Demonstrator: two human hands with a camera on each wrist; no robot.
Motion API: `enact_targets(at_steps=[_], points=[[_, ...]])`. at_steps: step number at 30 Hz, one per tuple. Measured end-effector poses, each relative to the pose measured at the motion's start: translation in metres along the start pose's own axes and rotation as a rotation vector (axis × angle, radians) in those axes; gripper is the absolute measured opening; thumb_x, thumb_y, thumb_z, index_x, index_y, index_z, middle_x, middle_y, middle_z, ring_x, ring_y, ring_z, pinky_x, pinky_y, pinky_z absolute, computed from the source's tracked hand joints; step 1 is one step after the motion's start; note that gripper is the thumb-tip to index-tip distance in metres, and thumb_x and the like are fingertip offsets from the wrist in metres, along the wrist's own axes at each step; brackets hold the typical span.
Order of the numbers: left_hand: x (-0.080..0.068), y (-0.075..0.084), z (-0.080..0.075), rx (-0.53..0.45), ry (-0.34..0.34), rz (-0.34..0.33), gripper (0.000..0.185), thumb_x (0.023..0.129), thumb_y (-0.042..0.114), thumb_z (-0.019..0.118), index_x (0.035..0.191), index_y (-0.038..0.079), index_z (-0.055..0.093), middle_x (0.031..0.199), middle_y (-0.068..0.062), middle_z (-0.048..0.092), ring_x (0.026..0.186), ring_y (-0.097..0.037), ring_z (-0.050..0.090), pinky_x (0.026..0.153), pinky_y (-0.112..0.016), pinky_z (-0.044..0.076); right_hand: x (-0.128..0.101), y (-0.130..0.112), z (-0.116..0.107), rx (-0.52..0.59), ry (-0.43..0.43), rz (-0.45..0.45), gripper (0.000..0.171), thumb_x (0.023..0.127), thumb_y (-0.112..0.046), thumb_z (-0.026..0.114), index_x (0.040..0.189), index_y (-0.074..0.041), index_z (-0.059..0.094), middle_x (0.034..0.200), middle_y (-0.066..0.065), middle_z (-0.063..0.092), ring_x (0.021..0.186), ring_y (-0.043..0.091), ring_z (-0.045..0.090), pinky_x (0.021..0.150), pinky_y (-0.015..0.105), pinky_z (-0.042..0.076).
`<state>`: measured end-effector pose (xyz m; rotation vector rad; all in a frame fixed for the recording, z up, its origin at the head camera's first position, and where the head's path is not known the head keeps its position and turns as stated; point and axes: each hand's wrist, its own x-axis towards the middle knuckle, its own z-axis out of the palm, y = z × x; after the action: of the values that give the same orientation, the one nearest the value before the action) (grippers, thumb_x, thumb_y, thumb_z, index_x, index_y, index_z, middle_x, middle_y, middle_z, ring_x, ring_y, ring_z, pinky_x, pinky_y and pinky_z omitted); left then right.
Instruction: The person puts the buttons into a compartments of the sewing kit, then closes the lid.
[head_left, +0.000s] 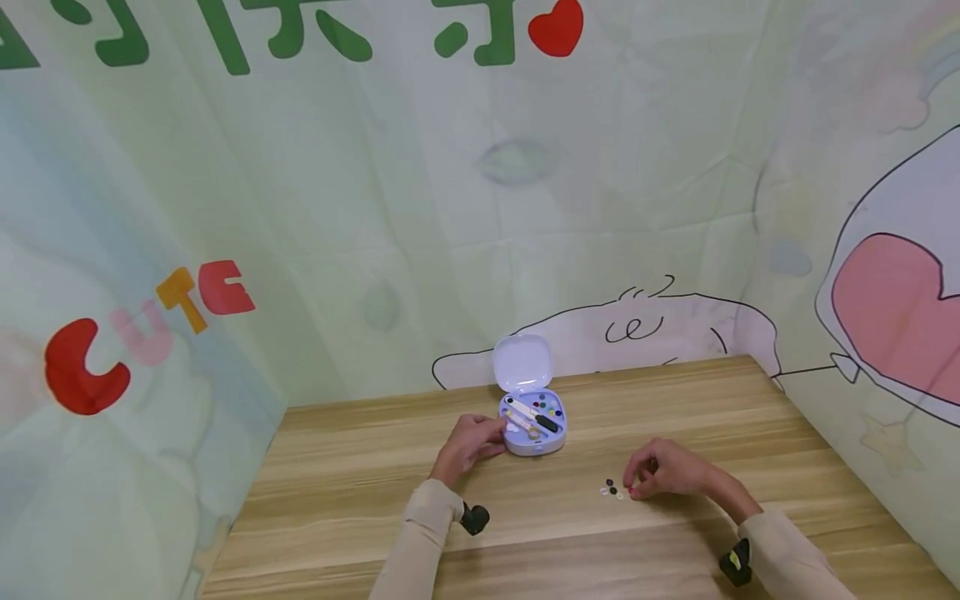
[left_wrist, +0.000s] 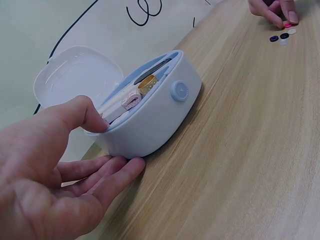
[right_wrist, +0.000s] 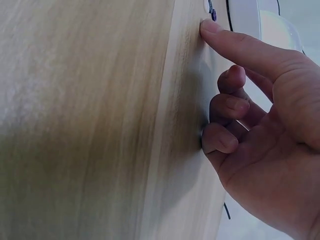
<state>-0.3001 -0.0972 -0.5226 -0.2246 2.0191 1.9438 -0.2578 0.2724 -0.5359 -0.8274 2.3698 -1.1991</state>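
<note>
A white sewing kit box [head_left: 535, 450] stands on the table with its lid [left_wrist: 80, 75] raised. My left hand [head_left: 471, 442] grips its left side, thumb on the rim and fingers low against the wall. Inside lie a gold thimble [left_wrist: 148, 85], a rolled tape measure [left_wrist: 131, 99], a black-handled tool [head_left: 546, 423] and several small coloured buttons [head_left: 553, 412]. To the right, my right hand [head_left: 667, 471] pinches a red button [left_wrist: 287, 25] at the tabletop between thumb and index finger. The right wrist view hides that button behind the thumb.
Several loose buttons [head_left: 612, 490], dark and pale, lie just left of my right fingers. The wooden table [head_left: 360, 467] meets a printed cloth backdrop [head_left: 375, 250] behind the box and at both sides. Each wrist carries a small black device [head_left: 474, 518].
</note>
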Motion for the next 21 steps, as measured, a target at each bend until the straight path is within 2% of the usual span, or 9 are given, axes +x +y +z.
enact_targets(at_steps=[21], points=[[-0.0011, 0.0006, 0.0001, 0.012, -0.004, -0.008, 0.042, 0.096, 0.012, 0.067, 0.127, -0.015, 0.057, 0.115, -0.022, 0.065, 0.101, -0.026, 0.065, 0.091, -0.036, 0.062, -0.0028, -0.0054, 0.0038, 0.002, 0.010, 0.005, 0.011, 0.083, -0.007, 0.084, 0.085, -0.008, 0.073, 0.069, -0.008, 0.055, 0.063, 0.004, 0.049, 0.056, 0.017, 0.039]])
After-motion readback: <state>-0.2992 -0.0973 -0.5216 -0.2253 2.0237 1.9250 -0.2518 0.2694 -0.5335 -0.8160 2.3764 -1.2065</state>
